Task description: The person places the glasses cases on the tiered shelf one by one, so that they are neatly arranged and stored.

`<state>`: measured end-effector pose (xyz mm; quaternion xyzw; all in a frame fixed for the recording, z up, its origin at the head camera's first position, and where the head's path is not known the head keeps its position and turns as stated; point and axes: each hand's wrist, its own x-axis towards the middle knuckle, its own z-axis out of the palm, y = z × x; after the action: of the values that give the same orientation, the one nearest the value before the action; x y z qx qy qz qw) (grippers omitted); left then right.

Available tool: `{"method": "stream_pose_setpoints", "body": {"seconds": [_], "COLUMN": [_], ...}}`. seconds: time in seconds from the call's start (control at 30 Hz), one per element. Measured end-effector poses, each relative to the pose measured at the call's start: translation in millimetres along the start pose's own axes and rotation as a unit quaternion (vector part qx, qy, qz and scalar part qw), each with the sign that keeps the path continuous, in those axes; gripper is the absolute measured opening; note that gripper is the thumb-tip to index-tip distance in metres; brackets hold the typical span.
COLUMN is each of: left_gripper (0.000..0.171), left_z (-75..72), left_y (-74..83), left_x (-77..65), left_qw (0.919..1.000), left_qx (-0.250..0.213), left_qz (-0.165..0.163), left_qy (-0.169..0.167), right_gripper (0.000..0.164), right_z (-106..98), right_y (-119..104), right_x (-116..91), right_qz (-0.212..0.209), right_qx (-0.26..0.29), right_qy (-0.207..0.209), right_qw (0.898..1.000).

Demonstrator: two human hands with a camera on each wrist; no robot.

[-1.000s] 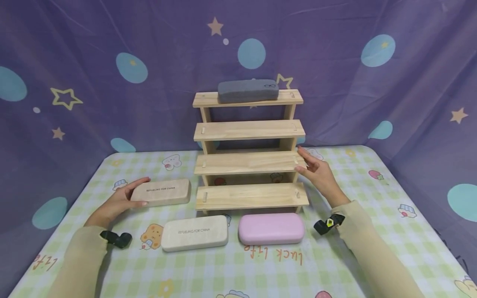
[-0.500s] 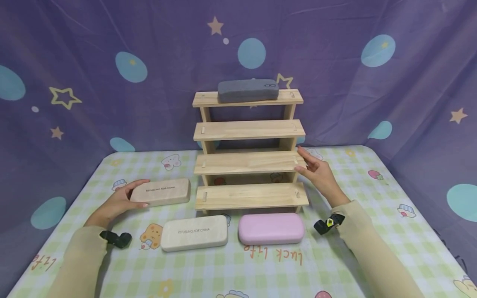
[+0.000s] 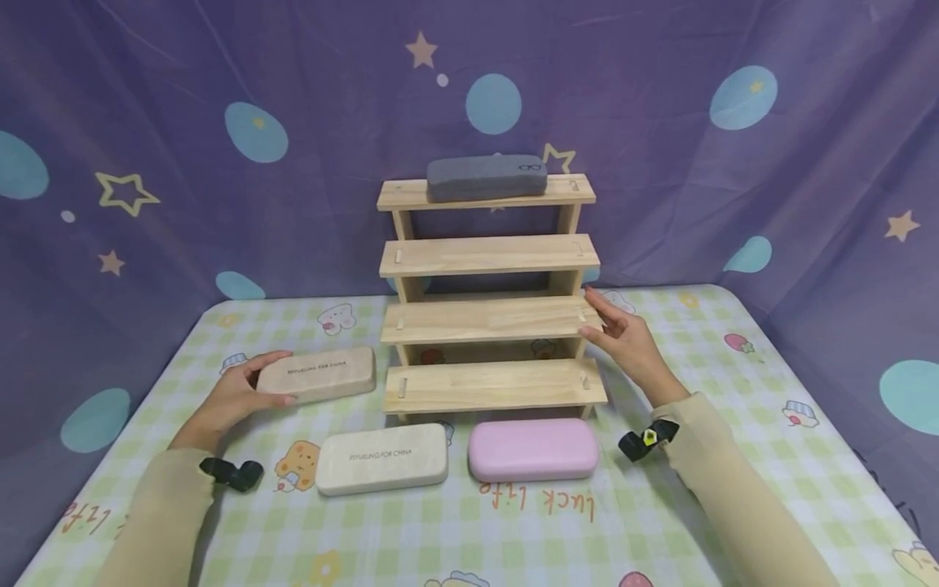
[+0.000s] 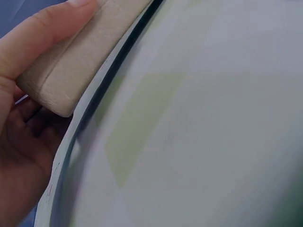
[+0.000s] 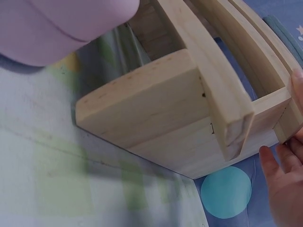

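At the left of the head view, my left hand [image 3: 238, 399] grips the left end of a beige glasses case [image 3: 319, 377] printed "REFUELING FOR CHINA". The left wrist view shows the thumb on one side of that case [image 4: 80, 61] and the other fingers partly hidden behind it. On the other side, my right hand [image 3: 627, 342] holds the right end of a tiered wooden display shelf [image 3: 487, 319], at the second step from the bottom. Its thumb lies at the front edge and the fingers reach behind, as the right wrist view partly shows.
A grey-blue glasses case [image 3: 487, 179] sits on the top step. In front of the shelf lie a cream glasses case [image 3: 383, 460] and a pink glasses case [image 3: 533, 450] on the checked tablecloth [image 3: 396, 538]. A purple patterned curtain [image 3: 330, 98] hangs close behind.
The beige case has risen slightly, its right end a little more, together with my left hand. My right hand stays where it was on the shelf.
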<state>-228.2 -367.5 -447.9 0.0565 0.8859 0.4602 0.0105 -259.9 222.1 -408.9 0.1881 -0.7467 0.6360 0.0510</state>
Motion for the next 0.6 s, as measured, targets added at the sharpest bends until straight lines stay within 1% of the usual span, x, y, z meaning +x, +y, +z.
{"method": "stream_pose_setpoints", "body": {"seconds": [0.17,0.33,0.47,0.6], "left_gripper": [0.078,0.075,0.075,0.074], "left_z": [-1.4,-6.4,-13.0,-20.4], "left_y": [3.5,7.7,15.0,23.0], "left_x": [-1.7,-5.1,-7.0,-7.0], "left_qw": [0.9998,0.9995,0.9994,0.9995], "left_qx": [-0.010,-0.012,-0.008,-0.010], "left_qz": [-0.009,-0.014,-0.006,0.012], "left_qy": [0.015,0.027,0.033,0.029], "right_gripper": [0.062,0.064,0.066,0.067], "right_z": [0,-1,-1,-2], "right_y": [-1,-2,-3,-3], "right_x": [0,2,2,2], "right_qz": [0.000,0.005,0.012,0.014], "right_qx": [-0.004,-0.017,-0.023,-0.017], "right_qy": [-0.003,-0.009,-0.014,-0.018], "right_qw": [1.000,1.000,1.000,1.000]}}
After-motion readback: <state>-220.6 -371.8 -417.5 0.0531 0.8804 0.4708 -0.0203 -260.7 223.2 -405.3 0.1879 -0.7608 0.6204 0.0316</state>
